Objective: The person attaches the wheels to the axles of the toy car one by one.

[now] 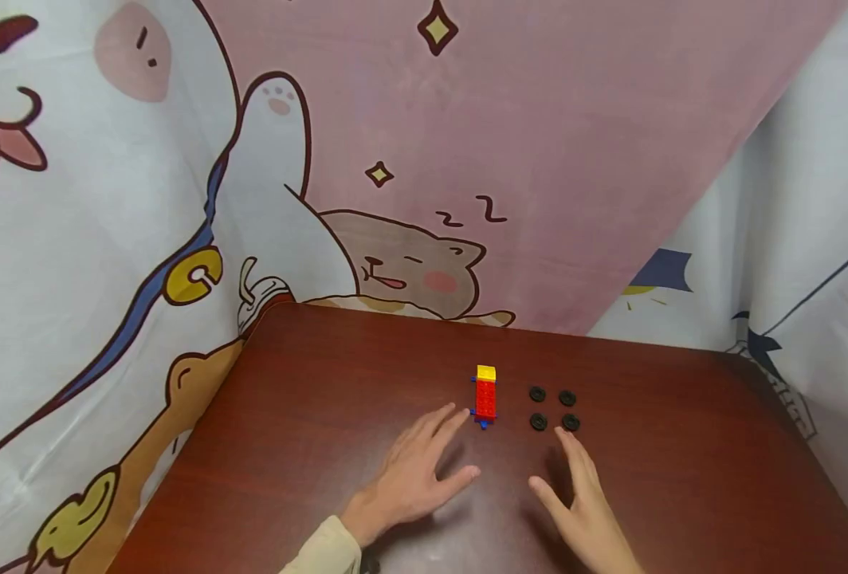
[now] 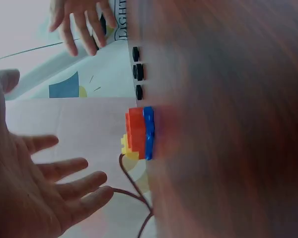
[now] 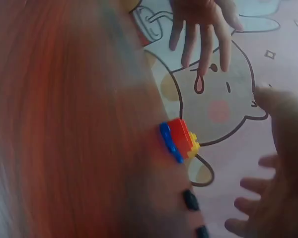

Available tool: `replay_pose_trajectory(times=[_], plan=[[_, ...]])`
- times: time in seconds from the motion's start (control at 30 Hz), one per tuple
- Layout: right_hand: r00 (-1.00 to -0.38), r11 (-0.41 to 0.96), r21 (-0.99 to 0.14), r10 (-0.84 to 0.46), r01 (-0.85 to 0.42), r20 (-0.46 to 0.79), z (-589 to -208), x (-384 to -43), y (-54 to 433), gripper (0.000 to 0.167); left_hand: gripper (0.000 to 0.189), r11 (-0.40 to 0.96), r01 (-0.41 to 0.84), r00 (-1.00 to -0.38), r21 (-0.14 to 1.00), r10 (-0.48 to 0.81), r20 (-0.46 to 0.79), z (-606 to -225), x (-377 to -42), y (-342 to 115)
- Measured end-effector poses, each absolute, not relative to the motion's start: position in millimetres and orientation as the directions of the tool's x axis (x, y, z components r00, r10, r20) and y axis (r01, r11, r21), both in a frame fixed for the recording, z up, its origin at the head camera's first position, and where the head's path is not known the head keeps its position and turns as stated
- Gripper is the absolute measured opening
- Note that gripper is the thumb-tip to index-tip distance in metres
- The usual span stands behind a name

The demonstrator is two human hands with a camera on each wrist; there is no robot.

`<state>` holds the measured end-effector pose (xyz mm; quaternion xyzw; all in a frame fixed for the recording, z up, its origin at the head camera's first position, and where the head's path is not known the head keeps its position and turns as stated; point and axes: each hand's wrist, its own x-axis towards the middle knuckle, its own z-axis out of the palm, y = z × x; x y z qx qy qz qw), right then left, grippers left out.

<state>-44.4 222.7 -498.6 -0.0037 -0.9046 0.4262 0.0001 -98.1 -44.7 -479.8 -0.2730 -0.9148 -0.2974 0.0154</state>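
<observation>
A small toy-brick car body [image 1: 485, 397] stands on the brown table, red along its length with a yellow brick at the far end and blue pieces low down. To its right lie several black toy wheels [image 1: 538, 421], set out in two rows. My left hand [image 1: 415, 470] hovers just short of the car body, fingers spread and holding nothing. The right hand [image 1: 583, 504] is in front of the wheels, thumb apart from the straight fingers, also holding nothing. In the left wrist view the car body [image 2: 137, 133] shows from the side, blue part against the tabletop.
The dark brown table [image 1: 338, 359] ends at the back against a pink and white cartoon-print cloth [image 1: 553, 143]. More of the cloth hangs along the left and right sides. A dark object [image 1: 370, 563] shows under the left sleeve [image 1: 327, 548].
</observation>
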Motion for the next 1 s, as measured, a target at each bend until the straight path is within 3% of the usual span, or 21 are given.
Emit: replay_pose_trajectory(times=[0.1,0.37,0.53,0.67,1.0], plan=[[-0.994,0.54,-0.835,0.087,0.102,-0.066,-497.4,-46.7,219.4,0.083,0.069,0.648,0.437,-0.89,0.624,0.414,0.193,-482.4,-101.9,-42.7],[-0.944,0.388,-0.907,0.327,0.166,-0.033,-514.7,-56.1,216.5,0.059,0.054,0.523,0.241,-0.956,0.818,0.271,0.108,-492.8,-112.1,-37.4],[-0.923,0.357,-0.915,0.383,0.187,-0.039,-525.4,-70.5,215.7,0.053,0.035,0.399,0.01,-0.994,0.917,0.102,-0.034,-500.8,-132.3,-27.9],[-0.915,0.39,-0.899,0.403,0.201,-0.03,-530.0,-80.0,215.6,0.054,0.032,0.383,-0.069,-0.994,0.921,0.052,-0.096,-500.4,-144.8,-19.8],[-0.881,0.571,-0.807,0.448,0.152,0.151,-546.7,-99.8,204.8,0.048,0.033,0.524,-0.044,-0.997,0.851,0.031,-0.07,-500.2,-163.9,0.5]])
